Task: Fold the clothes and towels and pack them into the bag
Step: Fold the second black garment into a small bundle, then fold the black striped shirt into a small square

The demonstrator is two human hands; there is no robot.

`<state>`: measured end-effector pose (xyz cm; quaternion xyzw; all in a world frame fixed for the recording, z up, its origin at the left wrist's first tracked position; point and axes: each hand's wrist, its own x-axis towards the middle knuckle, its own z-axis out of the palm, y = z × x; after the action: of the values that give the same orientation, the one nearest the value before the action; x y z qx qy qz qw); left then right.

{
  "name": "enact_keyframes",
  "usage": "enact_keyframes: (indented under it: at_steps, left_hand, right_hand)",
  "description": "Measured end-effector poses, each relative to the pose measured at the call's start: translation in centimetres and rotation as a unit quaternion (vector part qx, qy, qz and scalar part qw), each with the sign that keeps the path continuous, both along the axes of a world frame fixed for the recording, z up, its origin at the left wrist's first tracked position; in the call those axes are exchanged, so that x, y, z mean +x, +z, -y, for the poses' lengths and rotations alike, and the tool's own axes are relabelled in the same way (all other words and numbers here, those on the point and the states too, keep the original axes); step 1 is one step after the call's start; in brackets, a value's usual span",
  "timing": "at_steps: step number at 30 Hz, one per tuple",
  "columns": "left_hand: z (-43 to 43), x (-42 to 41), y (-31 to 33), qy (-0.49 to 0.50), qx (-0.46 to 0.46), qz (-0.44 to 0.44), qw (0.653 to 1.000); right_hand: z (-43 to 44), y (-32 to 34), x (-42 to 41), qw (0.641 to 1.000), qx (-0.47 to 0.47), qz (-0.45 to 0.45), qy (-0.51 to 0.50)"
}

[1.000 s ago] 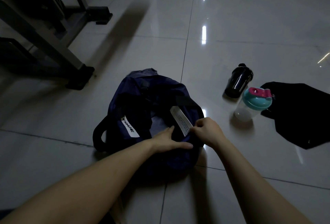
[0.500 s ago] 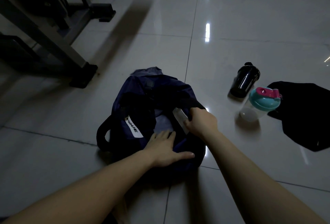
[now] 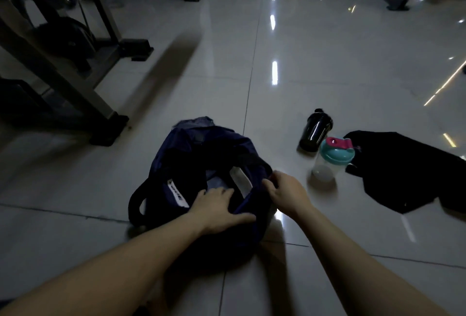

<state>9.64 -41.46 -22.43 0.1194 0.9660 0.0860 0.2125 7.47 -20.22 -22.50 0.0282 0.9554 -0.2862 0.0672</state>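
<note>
Black garment (image 3: 403,172) is lying right of the bag (image 3: 201,144), nearer the right hand (image 3: 287,193) pinching its rim; left hand (image 3: 219,208) is pressing flat

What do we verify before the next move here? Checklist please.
1. Mouth of bag held open: ok; right hand grips the rim, left hand presses the near edge.
2. Folded black garment: not ok; it lies spread on the floor.
3. Hands free: not ok; both on bag.
4. Gap between teal-lidded shaker and garment: cannot tell.
5. Room inside bag: cannot tell; dark.
</note>
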Motion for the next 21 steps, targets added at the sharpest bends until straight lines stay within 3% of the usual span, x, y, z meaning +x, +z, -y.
enact_keyframes:
  at_steps: [3,6,13,21]
  left_hand:
    - [-2.4,-1.3,3.0,-0.005,-0.011,-0.104,0.994]
    - [-6.3,-1.9,5.6,-0.055,-0.013,-0.143,0.988]
    - [-18.0,-1.1,6.9,-0.139,0.077,-0.103,0.982]
    - [-30.7,-3.9,1.4,-0.246,0.093,-0.055,0.963]
  right_hand:
    - [-3.0,1.6,1.0,0.999,-0.009,0.001,-0.034]
    - [-6.1,3.5,2.8,0.998,-0.009,0.017,-0.053]
    - [-16.9,5.7,7.1,0.986,0.066,0.059,-0.139]
    - [-27.7,-1.0,5.9,0.970,0.125,0.129,-0.165]
